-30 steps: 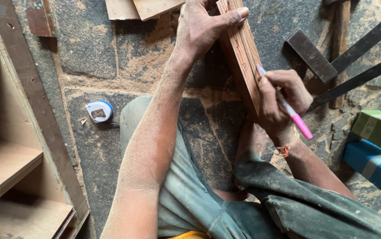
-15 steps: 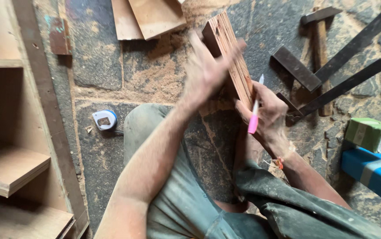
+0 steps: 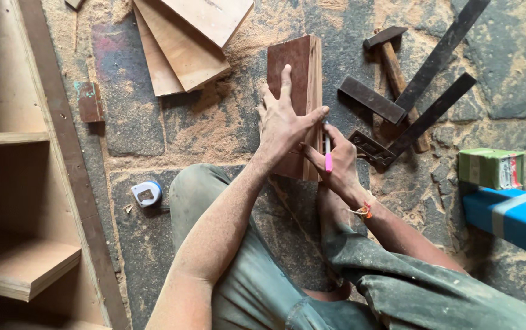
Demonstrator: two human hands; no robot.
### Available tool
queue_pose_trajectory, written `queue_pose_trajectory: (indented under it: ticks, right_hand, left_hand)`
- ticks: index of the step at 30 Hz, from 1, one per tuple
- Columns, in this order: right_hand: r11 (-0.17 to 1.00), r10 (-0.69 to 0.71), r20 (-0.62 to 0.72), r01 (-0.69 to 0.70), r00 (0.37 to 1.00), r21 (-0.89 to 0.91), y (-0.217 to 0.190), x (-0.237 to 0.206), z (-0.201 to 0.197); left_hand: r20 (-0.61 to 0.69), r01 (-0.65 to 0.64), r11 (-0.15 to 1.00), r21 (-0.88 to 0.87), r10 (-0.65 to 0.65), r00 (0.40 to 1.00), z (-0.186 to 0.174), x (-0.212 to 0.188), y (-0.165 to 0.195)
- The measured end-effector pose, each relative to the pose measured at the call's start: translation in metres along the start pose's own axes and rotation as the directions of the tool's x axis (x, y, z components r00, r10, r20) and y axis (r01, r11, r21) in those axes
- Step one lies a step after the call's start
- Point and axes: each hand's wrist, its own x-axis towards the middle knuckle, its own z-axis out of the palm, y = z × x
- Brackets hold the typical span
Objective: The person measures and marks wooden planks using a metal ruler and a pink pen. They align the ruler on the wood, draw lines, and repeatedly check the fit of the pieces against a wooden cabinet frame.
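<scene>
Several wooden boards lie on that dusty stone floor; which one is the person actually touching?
The dark reddish-brown wooden board, pressed flat under the left hand. The pale plywood boards lie untouched, stacked farther away.

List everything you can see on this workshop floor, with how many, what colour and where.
Wooden block: one, reddish brown, centre, under the left hand.
Pen: one, pink and white, in the right hand, at the block's right edge.
Plywood pieces: about three, light tan, overlapping, top centre.
Metal squares: two, dark, right of the block.
Hammer: one, wooden handle, under the squares.
Tape measure: one, white and blue, left of the knee.
Boxes: one green, one blue, right edge.
Shelf unit: one, tan, left.
Left hand: flat on the block.
Right hand: gripping the pen.
</scene>
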Motion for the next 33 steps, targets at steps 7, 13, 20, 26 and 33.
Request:
queue_pose_trajectory:
  ticks: [7,13,20,26,33]
  right_hand:
    - [0.992,-0.084,-0.169,0.066,0.982,-0.108,0.012,-0.011,0.01]
    - [0.993,0.076,-0.055,-0.08,0.996,-0.084,0.027,-0.004,0.004]
    - [0.982,0.094,-0.022,-0.096,0.995,-0.161,0.043,0.003,0.011]
    - [0.905,-0.28,-0.114,0.223,0.953,-0.362,0.048,0.005,0.023]
    - [0.952,0.198,-0.031,-0.184,0.98,0.244,0.043,0.002,0.015]
  left_hand:
    - [-0.056,-0.044,0.988,-0.145,0.036,0.998,-0.013,0.004,-0.002]
    - [-0.001,-0.066,0.91,-0.409,0.072,0.997,-0.032,0.025,-0.039]
    - [-0.095,0.048,0.926,-0.374,-0.09,0.991,-0.05,0.043,-0.063]
    - [-0.218,-0.044,0.922,-0.385,-0.045,0.975,-0.061,0.046,-0.06]
    - [0.042,0.059,0.88,-0.472,-0.044,0.998,-0.063,0.031,-0.051]
